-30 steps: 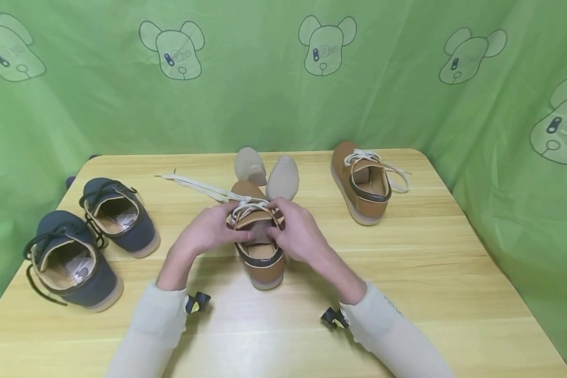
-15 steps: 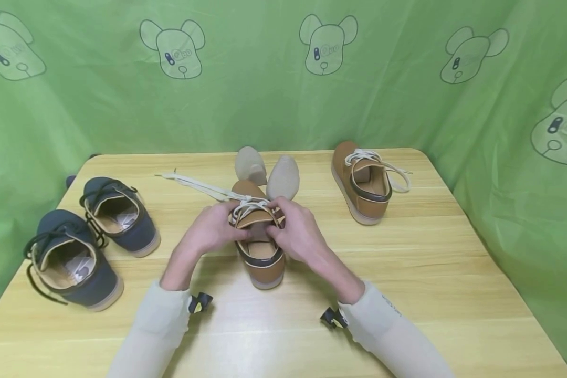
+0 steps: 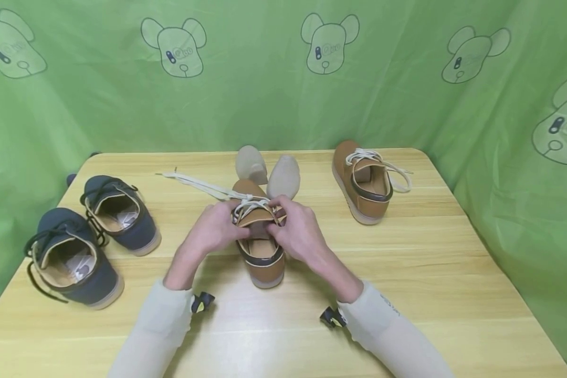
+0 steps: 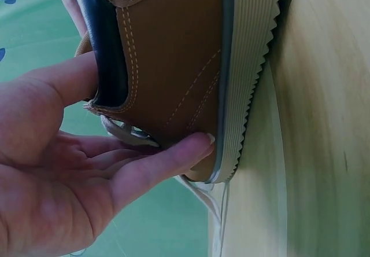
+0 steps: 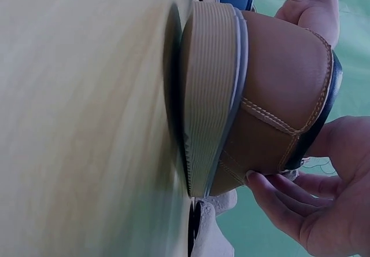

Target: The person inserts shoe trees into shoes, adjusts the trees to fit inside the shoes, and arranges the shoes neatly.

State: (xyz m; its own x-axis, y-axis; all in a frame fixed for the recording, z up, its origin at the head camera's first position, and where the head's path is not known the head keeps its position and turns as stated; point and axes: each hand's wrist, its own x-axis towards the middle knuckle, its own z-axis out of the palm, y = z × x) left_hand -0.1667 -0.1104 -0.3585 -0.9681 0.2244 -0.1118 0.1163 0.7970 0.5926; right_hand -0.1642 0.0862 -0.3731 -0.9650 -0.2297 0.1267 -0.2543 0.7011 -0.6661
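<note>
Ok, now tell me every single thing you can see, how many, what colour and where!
Table: 1, pale wood, middle
Green cloth: sheets uncountable, green, around the table
Animal-head drawings: 5 in the head view, dark outlines, on the cloth
Near brown shoe: 1, brown, table's middle
Far brown shoe: 1, brown, far right
Navy shoes: 2, navy, left
White laces: 2 sets, white, on the brown shoes
Black laces: 2 sets, black, on the navy shoes
Rounded pieces: 2, beige-grey, by the near brown shoe's toe
Black gadgets: 2, black, at the sleeves
Sleeves: 2, pale
Hands: 2, bare, gripping the near brown shoe
</note>
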